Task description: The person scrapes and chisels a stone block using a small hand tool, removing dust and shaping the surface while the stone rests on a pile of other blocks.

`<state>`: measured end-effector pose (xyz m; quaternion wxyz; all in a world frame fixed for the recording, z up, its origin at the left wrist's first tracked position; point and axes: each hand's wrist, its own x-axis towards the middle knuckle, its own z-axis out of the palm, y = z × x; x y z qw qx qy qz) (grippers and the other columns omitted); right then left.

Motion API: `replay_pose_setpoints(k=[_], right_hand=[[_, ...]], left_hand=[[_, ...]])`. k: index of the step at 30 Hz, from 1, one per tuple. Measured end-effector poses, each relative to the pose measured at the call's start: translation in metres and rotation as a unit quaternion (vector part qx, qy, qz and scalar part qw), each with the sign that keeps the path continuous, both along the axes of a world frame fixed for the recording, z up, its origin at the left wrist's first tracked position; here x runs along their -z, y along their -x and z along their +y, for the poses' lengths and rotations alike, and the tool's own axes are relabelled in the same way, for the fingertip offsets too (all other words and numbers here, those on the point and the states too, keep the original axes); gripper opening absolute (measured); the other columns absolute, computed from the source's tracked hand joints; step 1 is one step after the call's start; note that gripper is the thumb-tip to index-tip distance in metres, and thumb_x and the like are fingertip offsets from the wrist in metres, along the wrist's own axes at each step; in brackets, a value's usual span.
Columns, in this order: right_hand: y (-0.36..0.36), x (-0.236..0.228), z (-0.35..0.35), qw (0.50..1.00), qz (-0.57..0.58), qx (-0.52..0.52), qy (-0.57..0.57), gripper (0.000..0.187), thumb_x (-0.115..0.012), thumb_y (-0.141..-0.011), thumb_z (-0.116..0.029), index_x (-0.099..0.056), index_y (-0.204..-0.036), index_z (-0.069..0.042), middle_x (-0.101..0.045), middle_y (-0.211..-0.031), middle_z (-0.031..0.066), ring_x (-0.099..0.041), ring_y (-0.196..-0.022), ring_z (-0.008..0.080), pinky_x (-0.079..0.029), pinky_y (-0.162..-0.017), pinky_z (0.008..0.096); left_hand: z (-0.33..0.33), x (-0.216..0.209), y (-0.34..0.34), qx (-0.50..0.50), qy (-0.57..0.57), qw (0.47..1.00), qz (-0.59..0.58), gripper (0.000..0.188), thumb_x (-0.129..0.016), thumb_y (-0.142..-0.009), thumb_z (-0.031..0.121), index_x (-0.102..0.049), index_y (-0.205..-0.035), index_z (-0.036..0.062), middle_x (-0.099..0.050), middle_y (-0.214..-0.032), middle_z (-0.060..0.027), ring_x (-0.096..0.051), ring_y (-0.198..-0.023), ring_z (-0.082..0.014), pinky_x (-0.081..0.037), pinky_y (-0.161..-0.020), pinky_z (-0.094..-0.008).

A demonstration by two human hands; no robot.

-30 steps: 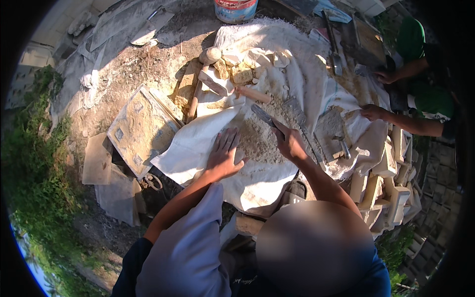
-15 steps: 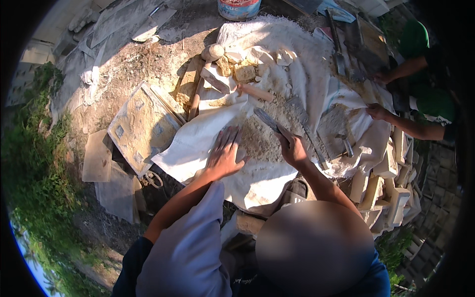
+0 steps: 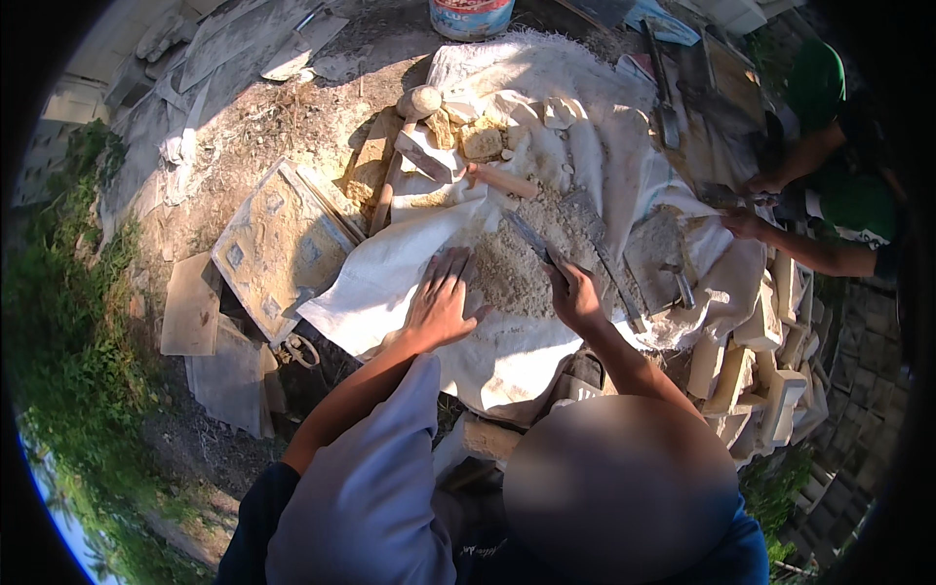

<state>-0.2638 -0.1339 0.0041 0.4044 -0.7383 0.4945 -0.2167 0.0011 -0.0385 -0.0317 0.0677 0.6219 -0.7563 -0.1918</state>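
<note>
My left hand (image 3: 441, 300) lies flat with fingers stretched out on a white woven sheet (image 3: 370, 292). My right hand (image 3: 579, 297) is closed around one end of a narrow, flat grey bar (image 3: 527, 234), whose exact kind I cannot make out. The bar slants up and left over a heap of pale, sandy powder (image 3: 512, 278) on the sheet. Just beyond its tip is a wooden handle (image 3: 505, 181). To the right of the heap lies a long, thin metal strip (image 3: 616, 273).
A wooden mallet (image 3: 419, 101) rests beside yellowish stone chunks (image 3: 482, 141). Left of the sheet is a dusty square board (image 3: 283, 249). Cut pale blocks (image 3: 751, 380) are piled at right. A co-worker's hands (image 3: 749, 222) are at the far right. A bucket (image 3: 472, 18) stands at the back.
The co-worker's upper hand has shifted down, closer to their other hand, with a flat tool now showing beside it. My hands have hardly moved; the grey bar's tip sits slightly lower.
</note>
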Motion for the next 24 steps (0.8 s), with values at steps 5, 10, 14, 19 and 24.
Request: replay_pose_setpoints(k=[5, 10, 14, 19, 24], right_hand=[[0.014, 0.036, 0.008, 0.992, 0.118, -0.022, -0.033, 0.042, -0.058, -0.104, -0.013, -0.061, -0.145, -0.016, -0.071, -0.098, 0.0275, -0.071, -0.087, 0.0474, -0.055, -0.072, 0.053], [0.004, 0.017, -0.006, 0.999, 0.034, -0.011, 0.012, 0.041, -0.06, -0.103, -0.014, -0.061, -0.144, -0.011, -0.07, -0.096, 0.0301, -0.071, -0.087, 0.0478, -0.055, -0.073, 0.0521], [-0.011, -0.012, -0.004, 0.998, 0.025, 0.041, -0.031, 0.042, -0.058, -0.103, -0.018, -0.06, -0.145, -0.013, -0.071, -0.097, 0.0284, -0.071, -0.088, 0.0476, -0.056, -0.075, 0.054], [0.013, 0.03, 0.0, 0.99, 0.137, -0.019, -0.037, 0.045, -0.059, -0.102, -0.018, -0.059, -0.147, -0.014, -0.071, -0.098, 0.0295, -0.071, -0.09, 0.0476, -0.057, -0.077, 0.0532], [0.016, 0.014, -0.012, 0.999, 0.048, -0.007, 0.014, 0.045, -0.061, -0.102, -0.016, -0.06, -0.146, -0.011, -0.071, -0.096, 0.0303, -0.071, -0.089, 0.0482, -0.056, -0.075, 0.0501]], left_hand=[[-0.004, 0.001, 0.004, 0.008, 0.019, 1.0, 0.021, 0.096, -0.06, -0.095, 0.059, -0.034, -0.158, -0.0079, -0.03, -0.169, -0.0241, -0.022, -0.16, -0.0351, -0.012, -0.132, -0.0506], [-0.003, -0.008, 0.0, 0.007, -0.052, 0.999, 0.001, 0.099, -0.062, -0.094, 0.061, -0.031, -0.161, -0.0054, -0.032, -0.168, -0.0232, -0.025, -0.159, -0.0362, -0.013, -0.132, -0.0515], [0.007, 0.007, -0.007, -0.013, 0.03, 0.999, 0.03, 0.096, -0.068, -0.092, 0.054, -0.034, -0.159, -0.0061, -0.032, -0.168, -0.0238, -0.022, -0.16, -0.0372, -0.015, -0.132, -0.0511], [-0.002, 0.009, 0.005, -0.002, 0.041, 0.998, 0.041, 0.098, -0.068, -0.092, 0.055, -0.03, -0.162, -0.0026, -0.03, -0.169, -0.0221, -0.021, -0.16, -0.0358, -0.013, -0.132, -0.0515], [0.0, 0.011, 0.003, -0.013, 0.032, 0.999, 0.032, 0.098, -0.067, -0.092, 0.055, -0.029, -0.162, -0.0022, -0.03, -0.169, -0.021, -0.021, -0.16, -0.035, -0.012, -0.132, -0.0513]])
